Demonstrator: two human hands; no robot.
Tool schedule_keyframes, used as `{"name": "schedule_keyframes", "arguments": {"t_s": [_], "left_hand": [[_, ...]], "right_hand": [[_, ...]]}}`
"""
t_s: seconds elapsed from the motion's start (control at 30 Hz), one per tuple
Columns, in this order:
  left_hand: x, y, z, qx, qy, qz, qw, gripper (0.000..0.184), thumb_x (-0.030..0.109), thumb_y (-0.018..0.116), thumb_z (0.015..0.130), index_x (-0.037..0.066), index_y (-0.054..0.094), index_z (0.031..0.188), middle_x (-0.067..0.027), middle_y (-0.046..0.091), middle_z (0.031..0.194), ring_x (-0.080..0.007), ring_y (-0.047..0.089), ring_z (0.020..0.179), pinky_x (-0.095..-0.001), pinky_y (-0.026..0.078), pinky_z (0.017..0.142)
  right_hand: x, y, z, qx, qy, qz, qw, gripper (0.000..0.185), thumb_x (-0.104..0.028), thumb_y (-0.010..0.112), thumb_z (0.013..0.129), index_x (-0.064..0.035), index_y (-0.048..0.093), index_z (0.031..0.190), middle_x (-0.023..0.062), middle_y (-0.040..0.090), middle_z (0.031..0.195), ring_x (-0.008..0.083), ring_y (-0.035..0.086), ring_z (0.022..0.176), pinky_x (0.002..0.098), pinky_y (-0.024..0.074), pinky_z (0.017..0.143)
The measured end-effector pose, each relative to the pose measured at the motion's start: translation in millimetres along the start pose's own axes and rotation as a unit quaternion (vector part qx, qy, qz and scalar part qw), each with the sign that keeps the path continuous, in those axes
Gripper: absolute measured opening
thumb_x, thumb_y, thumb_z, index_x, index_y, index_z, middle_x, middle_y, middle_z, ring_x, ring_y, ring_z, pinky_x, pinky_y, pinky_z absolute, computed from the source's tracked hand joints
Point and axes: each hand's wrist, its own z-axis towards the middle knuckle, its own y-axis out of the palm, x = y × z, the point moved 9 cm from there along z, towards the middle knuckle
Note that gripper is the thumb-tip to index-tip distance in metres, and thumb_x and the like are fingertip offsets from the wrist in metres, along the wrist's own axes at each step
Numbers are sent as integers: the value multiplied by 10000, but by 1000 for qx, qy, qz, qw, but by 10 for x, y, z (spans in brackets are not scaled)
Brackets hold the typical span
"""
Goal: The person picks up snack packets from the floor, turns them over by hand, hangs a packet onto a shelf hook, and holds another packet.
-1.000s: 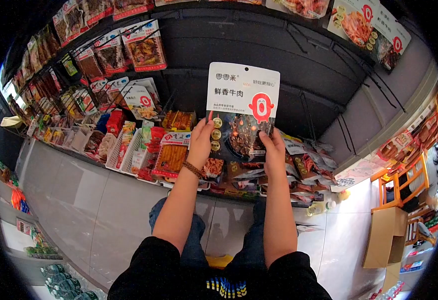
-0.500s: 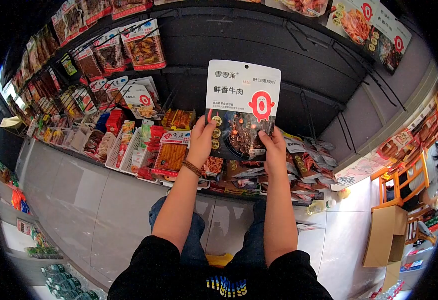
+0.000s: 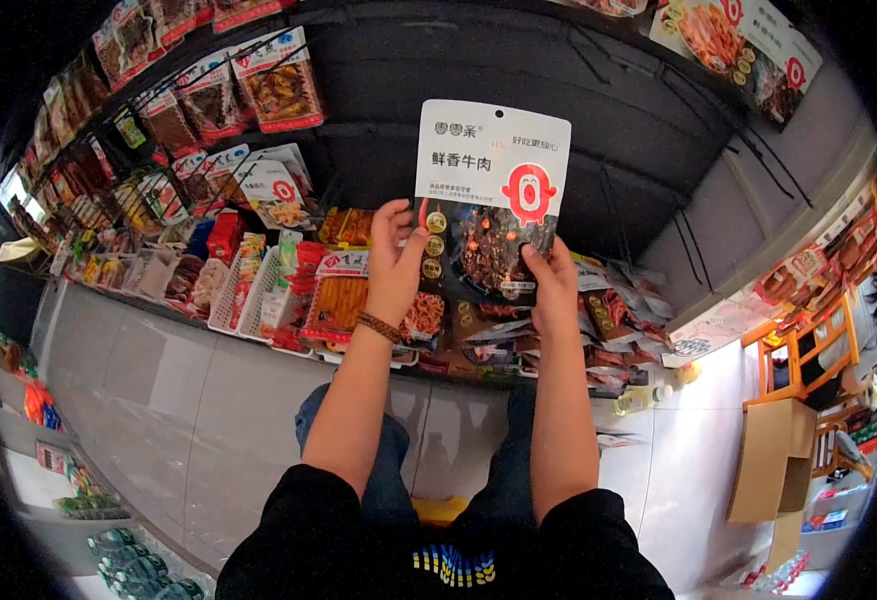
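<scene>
Beef-snack pouch [image 3: 490,200] is held up at centre frame, left hand [image 3: 396,255] and right hand [image 3: 555,287] pinching its side edges; moving it likely calls for even grip.

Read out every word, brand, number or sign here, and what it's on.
"零零亲": held packet, top left.
"好吃更放心": same packet, top right.
"鲜香牛肉": same packet, below the brand.
Packet's small print, gold badges: too small.
Other packets, hanging and shelved: too small or blurred to read surely.
</scene>
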Motion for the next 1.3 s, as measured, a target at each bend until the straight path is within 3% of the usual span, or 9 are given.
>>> {"name": "schedule_keyframes", "arguments": {"t_s": [0.23, 0.37, 0.43, 0.47, 0.6, 0.7, 0.83, 1.1, 1.3], "left_hand": [[276, -5, -43, 20, 86, 173, 981, 304, 56, 539, 742, 31, 471, 1037, -110, 497, 1004, -210, 468, 926, -317, 386, 778], [325, 114, -84, -17, 72, 167, 983, 287, 61, 541, 734, 36, 496, 1016, -118, 502, 1038, -247, 456, 978, -332, 370, 822], [506, 220, -144, -17, 199, 319, 926, 296, 54, 534, 732, 42, 495, 1025, -125, 488, 1094, -279, 432, 1031, -350, 341, 873], [513, 238, -155, -15, 200, 320, 926, 296, 54, 534, 732, 42, 495, 1025, -125, 488, 1094, -279, 432, 1031, -350, 341, 873], [333, 356, -210, -76, 105, 203, 971, 332, 33, 518, 745, 57, 491, 1075, -110, 464, 1171, -256, 395, 1112, -343, 293, 933], [194, 512, -265, -138, 40, 154, 978, 453, 79, 505, 781, 75, 385, 1217, -127, 302, 1311, -239, 285, 1210, -331, 227, 979], [153, 597, -302, -145, 32, 139, 979, 481, 140, 518, 787, 43, 356, 1229, -188, 291, 1299, -294, 252, 1223, -346, 214, 986], [41, 648, -315, -160, -15, 32, 986, 557, 182, 467, 836, 11, 201, 1294, -194, 166, 1350, -264, 143, 1264, -323, 156, 1002], [-46, 669, -337, -159, -68, -97, 980, 577, 189, 436, 854, 24, 131, 1317, -164, 168, 1353, -222, 171, 1250, -306, 170, 995]], "right_hand": [[-75, -9, -27, 9, -20, 0, 1000, 295, -69, 567, 775, -14, 497, 1057, 26, 566, 975, 98, 509, 865, 243, 364, 792], [-160, -13, -54, 24, -44, -19, 999, 235, -80, 570, 777, -20, 512, 996, 5, 556, 917, 80, 486, 820, 220, 365, 758], [-177, -19, -53, 28, -46, -46, 997, 229, -84, 572, 777, -17, 511, 987, 4, 555, 907, 77, 484, 809, 216, 369, 744], [-190, -26, -49, 33, -62, -52, 996, 224, -88, 574, 777, -16, 511, 979, 7, 555, 901, 76, 484, 802, 215, 374, 733], [-254, 12, -84, 37, -77, -74, 994, 233, -98, 576, 779, -12, 507, 984, 18, 557, 888, 77, 489, 778, 214, 386, 707], [-252, 59, -98, 40, -85, -59, 994, 257, -101, 575, 781, 2, 497, 1003, 26, 559, 892, 82, 496, 785, 216, 391, 709], [-282, 108, -148, 59, -78, -62, 993, 283, -95, 576, 779, 21, 484, 1020, 43, 560, 906, 90, 503, 802, 220, 397, 718], [-183, 233, -200, 53, -95, -132, 985, 350, -100, 600, 757, 54, 460, 1038, 88, 555, 912, 123, 515, 800, 241, 413, 719], [-276, 452, -315, 20, -102, -167, 981, 366, -61, 616, 726, 35, 469, 1047, 111, 541, 954, 153, 535, 879, 265, 445, 731]]}}
